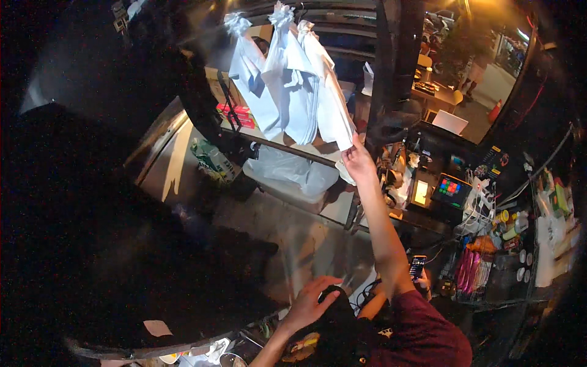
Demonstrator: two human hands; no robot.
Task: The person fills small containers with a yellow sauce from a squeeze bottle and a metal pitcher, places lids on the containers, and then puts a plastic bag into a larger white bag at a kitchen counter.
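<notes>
Several bundles of white bags (293, 87), apparently plastic, hang by their gathered tops in front of a shelf. My right hand (358, 159) reaches up and away and pinches the lower corner of the rightmost bundle (332, 105) between thumb and fingers. Close to my body, my left hand (312, 300) is held low over dark clothing, thumb and fingers apart. I see nothing held in it, though whether it touches the dark fabric is unclear. Under the hanging bundles, a pale tub (316, 202) contains clear plastic sheeting (293, 167).
Right of my arm are a lit touchscreen (451, 190), cables (477, 206) and bottles (511, 225). Another person's hand (425, 282) holds a phone (417, 266) beside my sleeve. A green package (213, 158) lies left of the tub. A window opening (472, 73) shows tables outside.
</notes>
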